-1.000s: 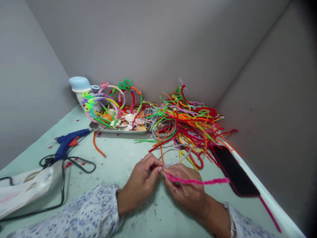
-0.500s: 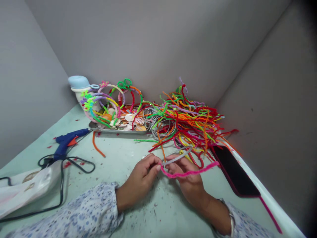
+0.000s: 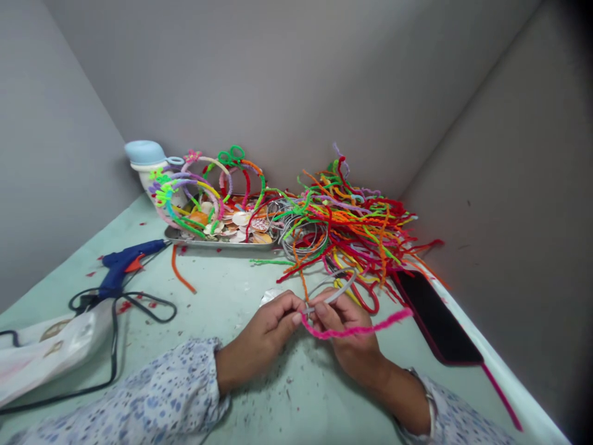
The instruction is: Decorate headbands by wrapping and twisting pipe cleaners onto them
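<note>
My left hand (image 3: 269, 330) pinches the end of a thin grey headband (image 3: 336, 292) together with one end of a pink pipe cleaner (image 3: 359, 327). My right hand (image 3: 349, 337) meets it from the right, fingers closed on the same headband and the pink pipe cleaner, whose free end sticks out to the right. Both hands hover just above the pale green table (image 3: 231, 296), near its front middle.
A tangled heap of coloured pipe cleaners (image 3: 356, 228) lies behind the hands. A metal tray (image 3: 222, 242) with shells and wrapped headbands (image 3: 204, 185) sits at the back left. A blue glue gun (image 3: 125, 266) with black cord lies left; a dark phone (image 3: 438, 318) lies right.
The pink pipe cleaner has bent from nearly straight into a curve near the headband's end, and the right hand has turned and shifted slightly up. The left hand stays pinched.
</note>
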Motion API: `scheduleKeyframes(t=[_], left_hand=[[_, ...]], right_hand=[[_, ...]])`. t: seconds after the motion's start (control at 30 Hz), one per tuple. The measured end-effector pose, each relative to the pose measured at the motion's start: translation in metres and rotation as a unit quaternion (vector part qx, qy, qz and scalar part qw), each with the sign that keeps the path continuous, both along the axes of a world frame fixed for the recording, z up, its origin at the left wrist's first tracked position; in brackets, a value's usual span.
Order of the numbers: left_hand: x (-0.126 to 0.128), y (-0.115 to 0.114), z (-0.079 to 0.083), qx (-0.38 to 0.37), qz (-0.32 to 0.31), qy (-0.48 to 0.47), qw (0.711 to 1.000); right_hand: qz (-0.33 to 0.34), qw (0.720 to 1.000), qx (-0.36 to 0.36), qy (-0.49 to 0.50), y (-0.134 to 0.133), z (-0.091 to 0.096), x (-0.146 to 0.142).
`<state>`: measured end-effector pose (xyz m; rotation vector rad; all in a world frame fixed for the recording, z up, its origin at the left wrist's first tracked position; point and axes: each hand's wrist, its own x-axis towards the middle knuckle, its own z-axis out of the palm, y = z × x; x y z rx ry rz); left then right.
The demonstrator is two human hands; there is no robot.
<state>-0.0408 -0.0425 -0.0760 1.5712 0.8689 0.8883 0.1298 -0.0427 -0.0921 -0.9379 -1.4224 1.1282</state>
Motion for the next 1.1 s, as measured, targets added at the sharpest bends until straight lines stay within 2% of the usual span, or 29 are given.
scheduleKeyframes(t=[0.17, 0.33, 0.57, 0.73, 0.93, 1.1], left_hand=[[0.0043, -0.0023, -0.0003, -0.015, 0.034, 0.011, 0.999], [0.0067, -0.0015, 0.0003, 0.006, 0.097, 0.042, 0.994], [0.0061, -0.0014, 0.0030, 0.033, 0.139, 0.048, 0.989], [0.0056, -0.0014, 0.0028, 0.035, 0.149, 0.045, 0.987], [0.0036, -0.0006, 0.0000, 0.033, 0.140, 0.034, 0.989], [0.0024, -0.0003, -0.0029, 0.012, 0.134, 0.010, 0.991]], right_hand=[[-0.025, 1.000, 0.013, 0.000, -0.0007, 0.0010, -0.0030], [-0.043, 0.998, 0.041, -0.016, 0.0000, 0.0035, -0.0047], [-0.046, 0.997, 0.056, -0.023, 0.0018, 0.0094, -0.0041], [-0.037, 0.996, 0.070, -0.037, 0.0021, 0.0082, -0.0017], [-0.017, 0.999, 0.036, -0.035, 0.0025, 0.0018, 0.0005], [-0.011, 0.997, 0.061, -0.047, 0.0019, 0.0047, 0.0008]])
